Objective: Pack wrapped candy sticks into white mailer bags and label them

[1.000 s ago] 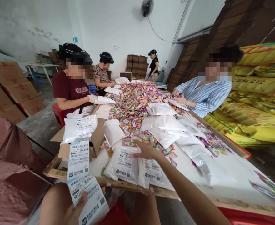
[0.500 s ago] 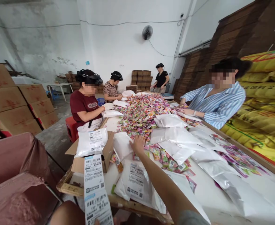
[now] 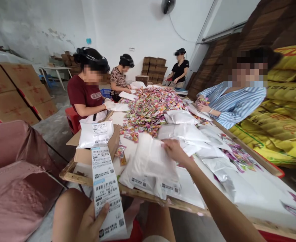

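Pinching label strip (image 3: 107,188), left hand (image 3: 90,222), white packet (image 3: 153,156), right hand (image 3: 175,151), bags (image 3: 128,176) beneath part-hidden

The left hand (image 3: 94,216) pinches thumb-up at the near left while the right arm (image 3: 210,190) stretches farther forward, right hand (image 3: 174,150) gripping.

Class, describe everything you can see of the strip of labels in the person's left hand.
The strip of labels is long, white and paper-like, printed with black barcodes, text and square codes, plus light-blue patches. It runs slanted, its lower part held in the left hand, thumb across the printed face. Its upper end overlaps the cardboard box in view; whether they touch is unclear.
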Demonstrator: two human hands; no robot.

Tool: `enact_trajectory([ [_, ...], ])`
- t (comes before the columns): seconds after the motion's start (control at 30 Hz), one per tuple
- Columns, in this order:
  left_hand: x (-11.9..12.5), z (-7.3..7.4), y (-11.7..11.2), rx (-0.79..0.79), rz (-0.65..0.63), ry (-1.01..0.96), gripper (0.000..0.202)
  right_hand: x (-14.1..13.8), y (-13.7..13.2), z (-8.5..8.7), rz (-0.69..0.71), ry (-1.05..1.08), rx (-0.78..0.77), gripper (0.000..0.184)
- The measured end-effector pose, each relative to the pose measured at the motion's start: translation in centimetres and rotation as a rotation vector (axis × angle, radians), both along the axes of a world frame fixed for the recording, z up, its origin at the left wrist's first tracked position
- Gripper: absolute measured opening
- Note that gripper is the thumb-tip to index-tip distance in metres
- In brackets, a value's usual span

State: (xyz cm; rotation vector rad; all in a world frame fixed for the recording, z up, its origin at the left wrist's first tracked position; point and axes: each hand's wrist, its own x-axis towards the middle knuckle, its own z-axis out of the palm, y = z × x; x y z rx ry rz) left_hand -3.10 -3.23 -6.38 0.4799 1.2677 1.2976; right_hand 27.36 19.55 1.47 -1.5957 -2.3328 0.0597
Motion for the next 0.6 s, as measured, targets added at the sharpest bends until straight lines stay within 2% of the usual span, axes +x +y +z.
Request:
enact_trajectory([
  [0.07, 1.0, 1.2, 0.0, 0.013, 0.052, -0.029, 0.060, 1.4, -2.4, -2.1, 0.007, -0.060, -0.070, 0.026],
  [0.13, 1.8, 2.4, 0.0, 0.055, 0.082, -0.034, 0.059, 1.1, -4.6, -3.6, -0.042, -0.071, -0.064, 0.030],
  [0.2, 2.3, 3.2, -0.1, 0.107, 0.053, 0.000, 0.054, -0.6, -7.1, -3.5, -0.048, 0.051, 0.000, 0.036],
  [0.23, 2.3, 3.3, -0.1, 0.116, 0.021, 0.027, 0.050, -1.9, -8.6, -3.0, 0.007, 0.157, 0.002, 0.040],
  [0.33, 2.0, 2.8, -0.2, 0.078, -0.101, 0.099, 0.033, -6.4, -13.7, -0.8, 0.355, 0.443, -0.185, 0.068],
  [0.37, 1.7, 2.4, -0.2, 0.067, -0.116, 0.092, 0.029, -7.8, -15.3, -0.2, 0.448, 0.470, -0.243, 0.067],
  [0.4, 1.4, 2.0, -0.2, 0.045, -0.102, 0.059, 0.028, -9.0, -16.6, 0.0, 0.506, 0.480, -0.265, 0.058],
  [0.47, 0.7, 1.3, 0.1, -0.030, -0.031, -0.061, 0.029, -10.6, -18.3, -0.1, 0.525, 0.487, -0.193, 0.031],
  [0.5, 0.4, 1.0, 0.2, -0.071, 0.010, -0.125, 0.029, -11.2, -18.7, -0.4, 0.525, 0.491, -0.135, 0.027],
  [0.6, 0.2, 0.7, 0.6, -0.121, 0.084, -0.224, 0.037, -12.1, -18.8, -1.7, 0.601, 0.461, -0.022, 0.032],
])
